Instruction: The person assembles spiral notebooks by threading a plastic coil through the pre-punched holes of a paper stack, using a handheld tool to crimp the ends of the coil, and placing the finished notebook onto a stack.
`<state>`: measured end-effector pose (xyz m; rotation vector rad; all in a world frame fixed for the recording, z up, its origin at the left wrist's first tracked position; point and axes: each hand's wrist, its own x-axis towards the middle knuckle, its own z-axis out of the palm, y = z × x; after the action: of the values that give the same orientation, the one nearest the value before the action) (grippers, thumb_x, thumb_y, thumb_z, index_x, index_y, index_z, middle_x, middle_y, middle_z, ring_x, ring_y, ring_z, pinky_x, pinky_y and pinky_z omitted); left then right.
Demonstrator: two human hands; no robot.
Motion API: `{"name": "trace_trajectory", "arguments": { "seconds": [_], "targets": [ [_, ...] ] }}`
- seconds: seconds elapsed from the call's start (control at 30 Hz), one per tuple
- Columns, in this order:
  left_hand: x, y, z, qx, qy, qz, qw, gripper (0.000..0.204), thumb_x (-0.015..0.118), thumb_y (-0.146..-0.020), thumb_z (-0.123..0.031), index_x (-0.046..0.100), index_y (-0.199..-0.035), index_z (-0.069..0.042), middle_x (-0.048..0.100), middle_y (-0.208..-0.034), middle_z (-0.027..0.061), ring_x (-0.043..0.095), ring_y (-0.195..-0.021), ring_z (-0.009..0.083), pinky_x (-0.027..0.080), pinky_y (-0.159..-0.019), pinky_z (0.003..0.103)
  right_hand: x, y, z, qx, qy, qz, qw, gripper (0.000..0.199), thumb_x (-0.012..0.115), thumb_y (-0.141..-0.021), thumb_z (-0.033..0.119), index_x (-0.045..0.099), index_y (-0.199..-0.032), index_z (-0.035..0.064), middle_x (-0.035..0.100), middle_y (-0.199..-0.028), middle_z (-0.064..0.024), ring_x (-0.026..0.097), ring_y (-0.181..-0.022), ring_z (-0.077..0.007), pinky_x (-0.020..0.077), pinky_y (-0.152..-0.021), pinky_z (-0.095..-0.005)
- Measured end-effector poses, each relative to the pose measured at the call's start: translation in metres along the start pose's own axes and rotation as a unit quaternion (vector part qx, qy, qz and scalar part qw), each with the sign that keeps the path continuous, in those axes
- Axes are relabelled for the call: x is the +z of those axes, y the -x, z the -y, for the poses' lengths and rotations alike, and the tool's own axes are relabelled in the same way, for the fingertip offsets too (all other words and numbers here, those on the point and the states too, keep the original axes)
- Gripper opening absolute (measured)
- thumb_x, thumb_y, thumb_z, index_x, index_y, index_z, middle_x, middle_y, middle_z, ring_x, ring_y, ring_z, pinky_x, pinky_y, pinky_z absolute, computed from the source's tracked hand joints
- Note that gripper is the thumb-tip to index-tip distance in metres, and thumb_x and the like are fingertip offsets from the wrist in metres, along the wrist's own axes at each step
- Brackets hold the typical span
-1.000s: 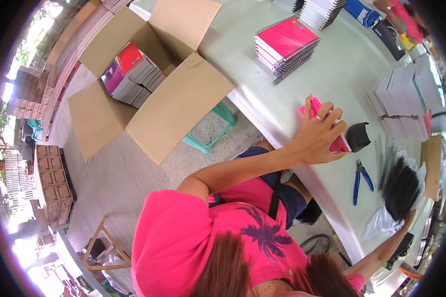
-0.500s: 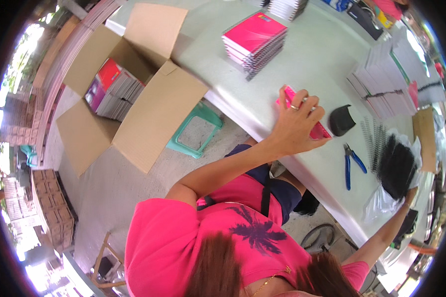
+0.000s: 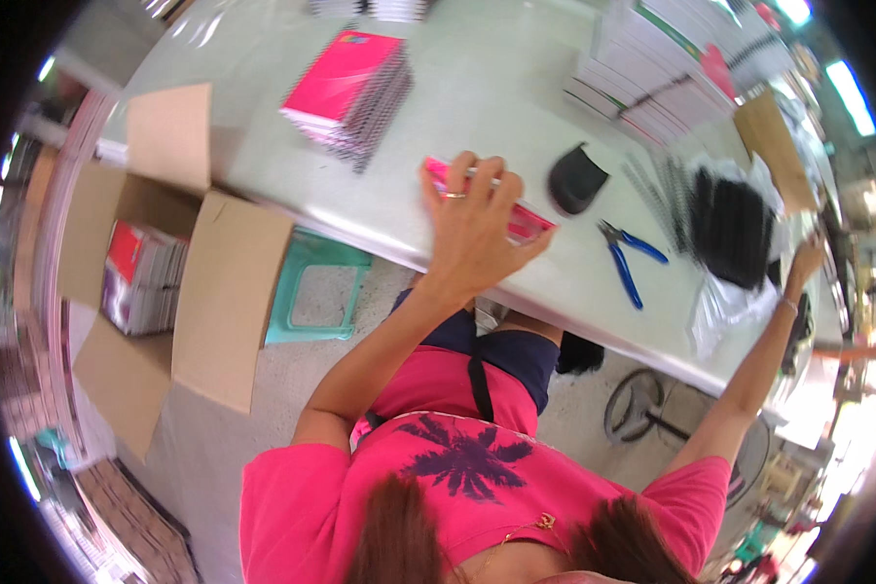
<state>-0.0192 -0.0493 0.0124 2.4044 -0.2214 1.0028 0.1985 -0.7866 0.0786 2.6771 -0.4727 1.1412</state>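
My left hand (image 3: pixel 473 219) is closed over a pink notebook (image 3: pixel 528 224) at the table's near edge, with its fingers wrapped across the top. Most of the notebook is hidden under the palm. Out to the far right, my right hand (image 3: pixel 806 259) reaches past a pile of black binding coils (image 3: pixel 732 234); its fingers are too small and blurred to read. Between the hands lie blue-handled cutting pliers (image 3: pixel 625 268) with their jaws slightly apart. A black curved holder (image 3: pixel 576 180) sits just right of the notebook.
A stack of pink spiral notebooks (image 3: pixel 346 83) stands farther back on the table (image 3: pixel 496 107). Tall piles of unbound pages (image 3: pixel 642 68) rise at the back right. To the left are an open carton (image 3: pixel 229 302) with notebooks inside and a green stool (image 3: pixel 316 336).
The view has swung to the right, so the table and carton appear farther left. My right arm now extends farther out past the coil pile. My left hand keeps hold of the pink notebook.
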Motion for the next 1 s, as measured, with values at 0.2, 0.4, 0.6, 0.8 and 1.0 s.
{"name": "trace_trajectory", "arguments": {
  "seconds": [0.2, 0.4, 0.6, 0.8, 1.0],
  "targets": [
    [-0.009, 0.002, 0.004, -0.028, -0.043, 0.027, 0.998, 0.047, 0.085, -0.063, -0.041, 0.057, -0.088, -0.013, 0.05, -0.097, 0.0051, 0.043, -0.106, 0.0313, 0.026, -0.1, 0.056, -0.22, 0.14, 0.296, -0.079, -0.481, 0.228, 0.843, 0.038, 0.057, -0.101, 0.024, 0.061, -0.135, 0.0067, 0.064, -0.113, -0.0002, 0.053, -0.093, -0.0074, 0.0435, -0.086, -0.0219],
    [-0.012, 0.001, 0.003, -0.025, -0.022, 0.04, 0.999, 0.045, 0.084, -0.063, -0.037, 0.057, -0.09, -0.014, 0.049, -0.096, 0.0039, 0.042, -0.105, 0.0304, 0.026, -0.1, 0.055, -0.308, 0.263, 0.425, -0.115, -0.581, 0.294, 0.75, 0.029, 0.069, -0.084, 0.003, 0.074, -0.111, 0.011, 0.067, -0.091, -0.0073, 0.06, -0.083, -0.0206, 0.0467, -0.08, -0.0314],
    [-0.012, 0.004, 0.003, -0.029, -0.022, 0.048, 0.998, 0.046, 0.084, -0.062, -0.039, 0.057, -0.09, -0.015, 0.048, -0.096, 0.0028, 0.042, -0.106, 0.0298, 0.024, -0.099, 0.053, -0.303, 0.279, 0.444, -0.096, -0.572, 0.307, 0.754, 0.027, 0.071, -0.084, 0.009, 0.075, -0.11, 0.0155, 0.066, -0.09, -0.0062, 0.059, -0.086, -0.0217, 0.0437, -0.083, -0.034],
    [-0.012, 0.003, 0.004, -0.026, -0.024, 0.043, 0.998, 0.047, 0.082, -0.061, -0.041, 0.055, -0.09, -0.016, 0.048, -0.097, 0.0024, 0.043, -0.108, 0.0283, 0.027, -0.095, 0.059, -0.303, 0.288, 0.452, -0.117, -0.562, 0.296, 0.763, 0.024, 0.073, -0.082, 0.01, 0.076, -0.105, 0.0136, 0.066, -0.091, -0.0054, 0.059, -0.084, -0.0211, 0.0431, -0.084, -0.0342],
    [-0.014, -0.001, 0.003, -0.032, -0.04, 0.06, 0.997, 0.047, 0.081, -0.062, -0.04, 0.056, -0.093, -0.015, 0.048, -0.097, 0.0034, 0.044, -0.108, 0.0295, 0.029, -0.095, 0.058, -0.299, 0.29, 0.454, -0.062, -0.645, 0.32, 0.691, 0.019, 0.069, -0.083, 0.007, 0.073, -0.101, 0.007, 0.066, -0.091, -0.0063, 0.059, -0.08, -0.0199, 0.0427, -0.083, -0.033]
  ]
}}
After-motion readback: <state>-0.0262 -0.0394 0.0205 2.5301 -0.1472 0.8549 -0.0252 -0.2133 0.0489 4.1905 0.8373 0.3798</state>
